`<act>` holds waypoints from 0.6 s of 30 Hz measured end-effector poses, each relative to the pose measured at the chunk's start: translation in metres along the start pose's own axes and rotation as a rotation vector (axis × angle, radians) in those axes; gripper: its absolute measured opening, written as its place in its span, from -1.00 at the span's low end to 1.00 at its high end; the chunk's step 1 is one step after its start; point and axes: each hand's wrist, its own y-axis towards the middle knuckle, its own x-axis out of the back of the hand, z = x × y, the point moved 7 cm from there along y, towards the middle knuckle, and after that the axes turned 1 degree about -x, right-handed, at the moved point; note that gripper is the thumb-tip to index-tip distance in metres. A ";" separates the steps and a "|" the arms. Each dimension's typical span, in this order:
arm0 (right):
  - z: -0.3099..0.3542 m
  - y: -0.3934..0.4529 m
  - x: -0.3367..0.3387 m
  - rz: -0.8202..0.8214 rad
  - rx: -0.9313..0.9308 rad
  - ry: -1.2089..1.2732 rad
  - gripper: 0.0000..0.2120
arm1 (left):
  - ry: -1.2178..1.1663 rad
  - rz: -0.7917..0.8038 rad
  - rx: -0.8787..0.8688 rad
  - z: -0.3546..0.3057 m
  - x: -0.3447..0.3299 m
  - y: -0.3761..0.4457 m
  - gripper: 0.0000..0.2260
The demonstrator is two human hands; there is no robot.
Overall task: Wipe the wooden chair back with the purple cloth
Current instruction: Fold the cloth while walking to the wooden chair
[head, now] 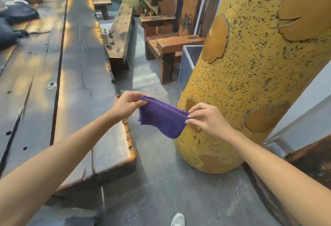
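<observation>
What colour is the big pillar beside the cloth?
Speckled yellow pillar with orange patches; head view.

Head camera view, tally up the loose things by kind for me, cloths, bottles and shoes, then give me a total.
Purple cloth: 1, pinched between left hand and right hand
Bottles: 2, standing side by side on the wooden bench
White shoe: 1, at the bottom edge
Total: 4
</observation>
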 end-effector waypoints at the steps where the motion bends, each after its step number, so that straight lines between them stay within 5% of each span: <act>1: -0.007 0.016 0.004 -0.007 0.022 0.013 -0.82 | 0.010 -0.022 0.001 0.001 0.001 0.014 -0.84; 7: -0.040 0.121 0.023 -0.084 0.089 0.049 -0.86 | 0.022 -0.217 0.044 0.020 0.019 0.091 -0.83; 18: -0.089 0.364 -0.042 0.082 0.018 0.156 -0.91 | 0.041 -0.399 0.169 0.118 0.100 0.229 -0.85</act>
